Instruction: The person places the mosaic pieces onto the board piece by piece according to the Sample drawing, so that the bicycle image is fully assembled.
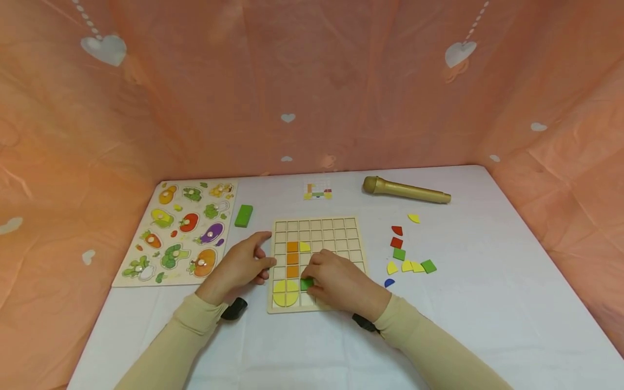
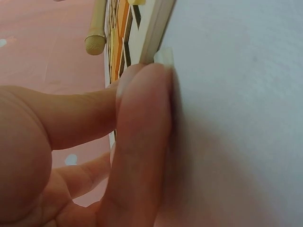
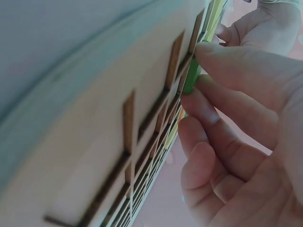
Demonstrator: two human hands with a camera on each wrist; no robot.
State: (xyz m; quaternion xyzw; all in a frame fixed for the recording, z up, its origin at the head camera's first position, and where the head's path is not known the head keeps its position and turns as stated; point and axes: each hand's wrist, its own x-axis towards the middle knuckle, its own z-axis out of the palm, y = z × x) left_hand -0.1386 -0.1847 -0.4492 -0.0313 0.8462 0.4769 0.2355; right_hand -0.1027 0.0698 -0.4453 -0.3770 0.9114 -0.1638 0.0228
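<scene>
A pale wooden grid board [image 1: 336, 233] lies on the white table. In its left part sit orange squares [image 1: 292, 259], a yellow quarter piece [image 1: 304, 247] and a yellow round shape [image 1: 285, 293] of several pieces. My right hand [image 1: 341, 281] pinches a green square [image 1: 306, 284] at the grid, right of the yellow shape; the right wrist view shows thumb and fingertips on the green piece [image 3: 191, 75]. At the board's left edge rests my left hand [image 1: 239, 268], fingertips against the frame; the left wrist view shows fingers [image 2: 142, 109] touching the board's side [image 2: 158, 28].
A vegetable puzzle board [image 1: 182, 233] lies at the left, with a green block [image 1: 244, 215] beside it. Behind the grid are a small pattern card [image 1: 318, 188] and a gold microphone [image 1: 407, 190]. Loose coloured pieces, including a red square [image 1: 396, 242], lie to the right.
</scene>
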